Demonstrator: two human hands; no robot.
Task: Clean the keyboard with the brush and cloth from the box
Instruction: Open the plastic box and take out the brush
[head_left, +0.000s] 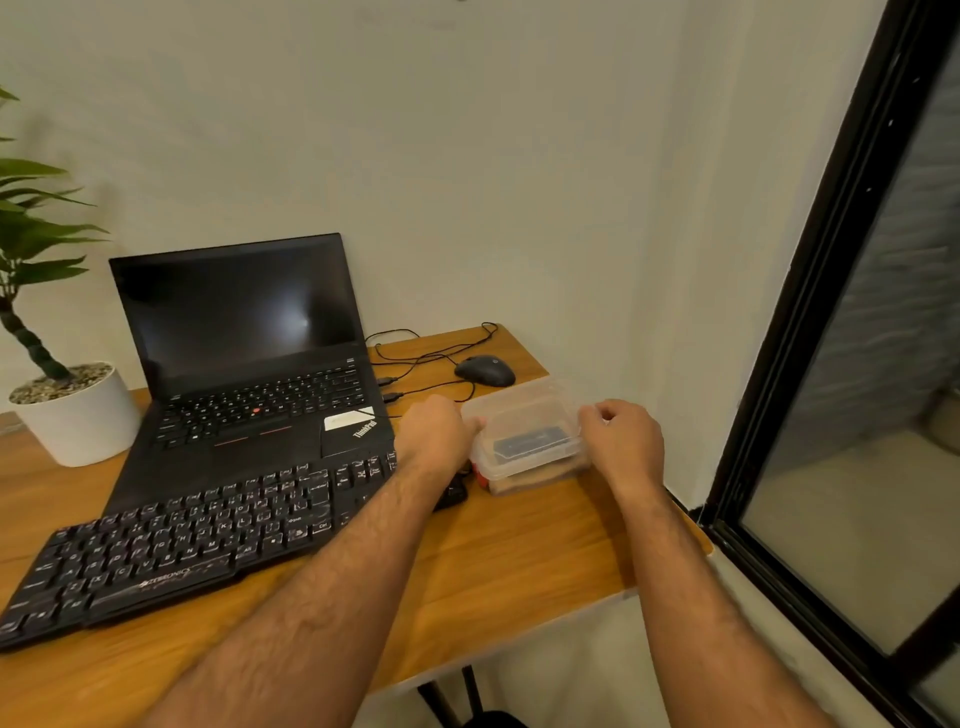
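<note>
A clear plastic box (524, 415) with its lid on stands on the right part of the wooden table (509, 561). Through the plastic shows a dark brush-like object (530, 444); something brownish lies under it. My left hand (434, 434) grips the box's left side and my right hand (621, 441) grips its right side, fingers curled on the edges. A black external keyboard (171, 540) lies angled at the front left, partly resting on the laptop's base.
An open black laptop (244, 332) sits behind the keyboard. A black wired mouse (485, 370) and cables lie behind the box. A white potted plant (72, 410) stands at far left. A wall and a black-framed window (831, 332) close the right side.
</note>
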